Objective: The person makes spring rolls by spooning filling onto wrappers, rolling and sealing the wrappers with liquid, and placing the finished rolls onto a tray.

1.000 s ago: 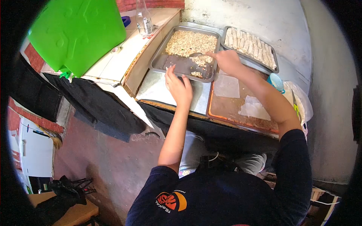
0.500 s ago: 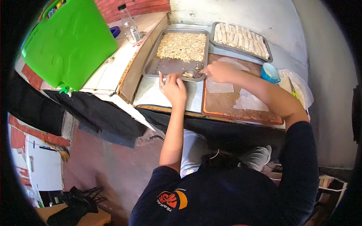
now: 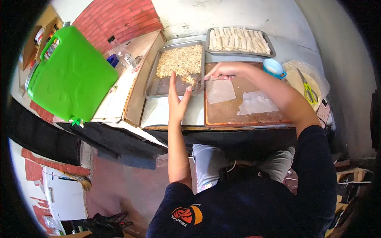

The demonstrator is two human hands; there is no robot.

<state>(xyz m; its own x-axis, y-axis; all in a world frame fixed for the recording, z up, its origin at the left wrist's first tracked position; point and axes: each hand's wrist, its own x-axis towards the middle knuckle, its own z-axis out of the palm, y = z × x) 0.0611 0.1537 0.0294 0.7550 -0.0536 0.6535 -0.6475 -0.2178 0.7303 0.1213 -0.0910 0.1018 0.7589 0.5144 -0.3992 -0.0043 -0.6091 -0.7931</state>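
The mix [image 3: 180, 59], pale and chopped, lies in a metal tray [image 3: 158, 86], spread flat over the far part, with bare metal towards the near end. In the tray's near right part I see a spoon [image 3: 197, 78] with a clump of mix, too blurred for me to tell how full it is. My right hand [image 3: 222, 71], at the tray's right side, pinches the spoon's handle between thumb and fingers. My left hand [image 3: 177, 98] is over the tray's near edge, its fingers spread and holding nothing; the thumb is close to the clump, and I cannot tell whether they touch.

I judge the step in hand to be spooning up a portion of mix. The next move, I think, calls for keeping the spoon level and clearing the tray's rim without spilling.

Just right of the tray, a brown board [image 3: 222, 114] bears two thin sheets [image 3: 221, 92]. To the tray's far right, rolls [image 3: 238, 42] fill a pan [image 3: 242, 53]. Well right of the tray are a blue cup [image 3: 274, 69] and scissors [image 3: 309, 93]; left of it, a bottle [image 3: 123, 54] and a green jug [image 3: 71, 75].
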